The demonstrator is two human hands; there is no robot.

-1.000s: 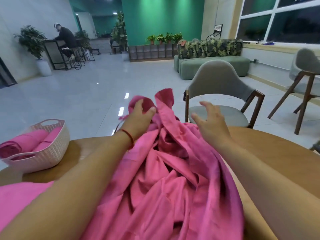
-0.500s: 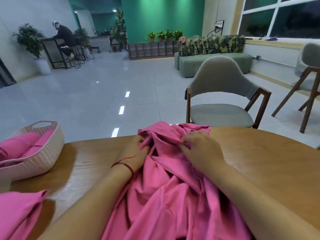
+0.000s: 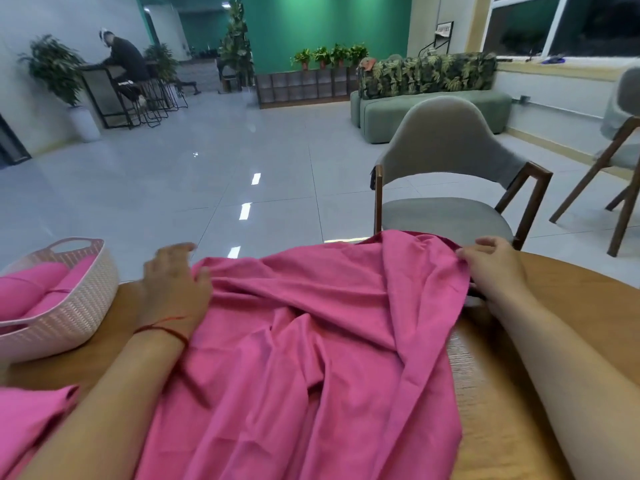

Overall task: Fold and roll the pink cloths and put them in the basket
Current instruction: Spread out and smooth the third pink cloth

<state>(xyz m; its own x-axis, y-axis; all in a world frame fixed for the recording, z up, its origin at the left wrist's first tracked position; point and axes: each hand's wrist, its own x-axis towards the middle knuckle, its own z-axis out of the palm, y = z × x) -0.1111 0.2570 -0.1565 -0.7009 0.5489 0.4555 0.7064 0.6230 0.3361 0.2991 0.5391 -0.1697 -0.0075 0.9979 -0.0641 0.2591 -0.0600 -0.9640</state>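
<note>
On my head camera, the left hand (image 3: 173,285) is motion-blurred. Its fingers look spread and loose, and its thumb rests against the far left corner of the pink cloth (image 3: 311,341). The right hand (image 3: 491,268) pinches the cloth's far right edge between thumb and fingers. The cloth lies wrinkled on the wooden table (image 3: 554,341). Its far edge runs left to right between my two hands, and its long axis runs from there toward me, past the bottom of the frame. The basket (image 3: 79,306) sits on the table to the left, holding rolled cloths (image 3: 31,289). The writing on a wall sign (image 3: 443,29) far back is too small to read.
</note>
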